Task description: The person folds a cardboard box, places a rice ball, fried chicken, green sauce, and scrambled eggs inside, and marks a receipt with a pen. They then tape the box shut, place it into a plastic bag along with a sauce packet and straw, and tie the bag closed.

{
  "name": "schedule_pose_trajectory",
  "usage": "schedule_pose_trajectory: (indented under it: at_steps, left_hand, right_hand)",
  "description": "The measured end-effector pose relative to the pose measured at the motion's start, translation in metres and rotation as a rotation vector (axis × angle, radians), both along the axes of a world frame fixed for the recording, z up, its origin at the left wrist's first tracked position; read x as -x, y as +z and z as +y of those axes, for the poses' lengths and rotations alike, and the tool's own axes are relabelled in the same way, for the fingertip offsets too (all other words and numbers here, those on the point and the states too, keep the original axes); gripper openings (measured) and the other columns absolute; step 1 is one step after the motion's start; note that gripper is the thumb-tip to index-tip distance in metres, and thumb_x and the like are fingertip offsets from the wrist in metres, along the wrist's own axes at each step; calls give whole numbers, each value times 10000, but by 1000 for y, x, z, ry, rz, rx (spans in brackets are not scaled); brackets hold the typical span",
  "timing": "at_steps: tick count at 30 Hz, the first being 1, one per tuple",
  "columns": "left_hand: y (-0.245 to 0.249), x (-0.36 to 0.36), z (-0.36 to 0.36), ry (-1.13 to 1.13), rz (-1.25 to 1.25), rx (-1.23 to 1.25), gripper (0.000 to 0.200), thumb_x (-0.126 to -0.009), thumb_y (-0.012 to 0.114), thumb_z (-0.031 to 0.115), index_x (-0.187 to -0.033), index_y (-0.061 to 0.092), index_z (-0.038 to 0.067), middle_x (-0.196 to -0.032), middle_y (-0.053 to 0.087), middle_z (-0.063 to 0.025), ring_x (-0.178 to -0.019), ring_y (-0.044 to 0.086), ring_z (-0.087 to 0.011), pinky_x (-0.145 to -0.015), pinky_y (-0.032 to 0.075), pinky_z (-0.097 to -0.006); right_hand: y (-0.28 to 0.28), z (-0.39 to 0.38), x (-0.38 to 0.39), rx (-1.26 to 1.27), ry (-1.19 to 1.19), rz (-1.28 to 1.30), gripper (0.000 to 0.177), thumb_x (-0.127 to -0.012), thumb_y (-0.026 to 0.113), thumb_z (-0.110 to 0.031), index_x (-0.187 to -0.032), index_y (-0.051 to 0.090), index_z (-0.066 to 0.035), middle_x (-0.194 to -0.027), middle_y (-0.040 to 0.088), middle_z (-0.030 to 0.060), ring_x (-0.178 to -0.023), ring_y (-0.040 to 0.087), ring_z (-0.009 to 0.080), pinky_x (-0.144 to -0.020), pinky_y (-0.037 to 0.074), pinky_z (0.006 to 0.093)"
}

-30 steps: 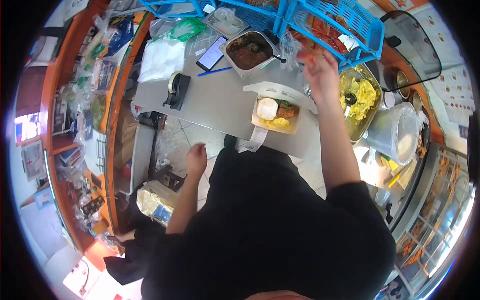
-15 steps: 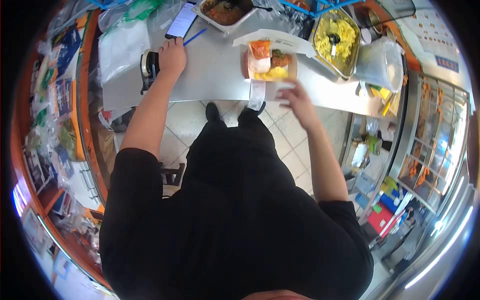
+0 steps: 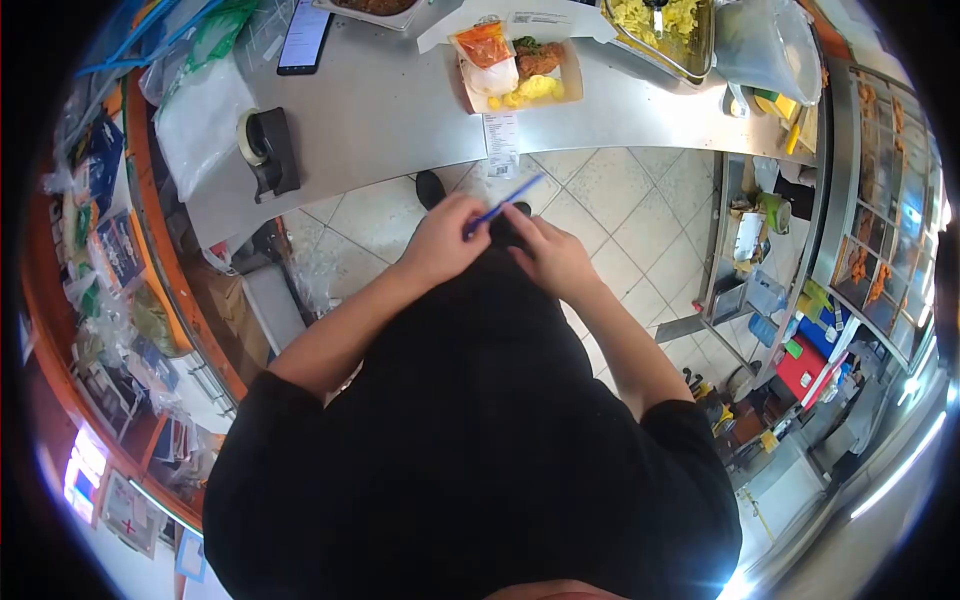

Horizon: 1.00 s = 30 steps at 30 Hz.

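My left hand (image 3: 446, 242) is closed around one end of a blue pen (image 3: 508, 200), held in front of my body just short of the counter. The pen slants up to the right, its far end blurred. My right hand (image 3: 558, 262) comes in from the other side, fingers partly stretched, fingertips right at the pen's middle. Beyond the hands, an open cardboard meal box (image 3: 526, 105) stands at the counter edge, containing fried meat, yellow food, white food and an orange-red packet. A printed receipt (image 3: 502, 145) hangs below the box over the edge.
On the metal counter (image 3: 370, 130) are a black tape dispenser (image 3: 270, 155), a phone (image 3: 304, 40) and white plastic bags (image 3: 200, 125) at left. A tray of yellow food (image 3: 665, 30) and a clear plastic tub (image 3: 768, 50) stand at right. Glass-fronted racks (image 3: 880, 200) line the right side.
My left hand has left the counter beside the phone and tape dispenser, bringing the blue pen toward my body. My right hand has moved left from beside the box to the pen.
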<state>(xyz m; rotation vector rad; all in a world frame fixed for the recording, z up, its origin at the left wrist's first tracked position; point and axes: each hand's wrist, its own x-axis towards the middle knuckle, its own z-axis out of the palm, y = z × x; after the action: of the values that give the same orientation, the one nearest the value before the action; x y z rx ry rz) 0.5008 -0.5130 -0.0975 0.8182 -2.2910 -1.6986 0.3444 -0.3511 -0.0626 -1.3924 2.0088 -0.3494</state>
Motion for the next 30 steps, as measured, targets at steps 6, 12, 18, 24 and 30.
schedule_pose_trajectory:
  at_steps: [6, 12, 18, 24, 30]
  left_hand:
    - [-21, 34, -23, -161, 230, 332, 295, -937, 656, 226, -1160, 620, 37, -1061, 645, -157, -953, 641, -338, -853, 527, -441]
    - [-86, 78, -73, -357, 69, 960, 445, -911, 625, 149, -1342, 570, 50, -1428, 544, -102, -1365, 471, -278, -1129, 376, -445]
    - [-87, 85, -62, -224, -11, 995, 539, -896, 621, 161, -1415, 505, 72, -1492, 491, -120, -1414, 428, -307, -1177, 341, -464]
    - [-102, 79, -64, -117, -60, 975, 587, -843, 674, 203, -1385, 496, 64, -1445, 506, -136, -1390, 446, -331, -1164, 368, -468]
    - [-85, 90, -60, -54, -59, 956, 648, -811, 737, 278, -1388, 521, 79, -1433, 517, -125, -1363, 473, -320, -1140, 386, -455]
  right_hand:
    - [-47, -27, 42, 324, -211, 72, 291, -933, 636, -78, -1223, 612, -64, -887, 693, 115, -806, 688, 249, -694, 539, 341]
    - [-39, -45, 86, 580, -677, -771, 249, -1050, 494, -135, -1043, 683, 27, -827, 710, 97, -736, 664, 149, -688, 525, 302]
    - [-62, -55, 107, 299, -559, -826, 294, -1079, 474, -180, -1125, 665, 38, -901, 727, 107, -795, 672, 135, -696, 526, 262]
    - [-115, -96, 98, 514, -497, -898, 168, -972, 672, -132, -1038, 703, 19, -822, 717, 52, -724, 666, 99, -665, 535, 244]
    - [-151, -122, 117, 771, -394, -508, 133, -884, 723, -115, -959, 675, -15, -798, 711, 66, -717, 677, 139, -641, 523, 275]
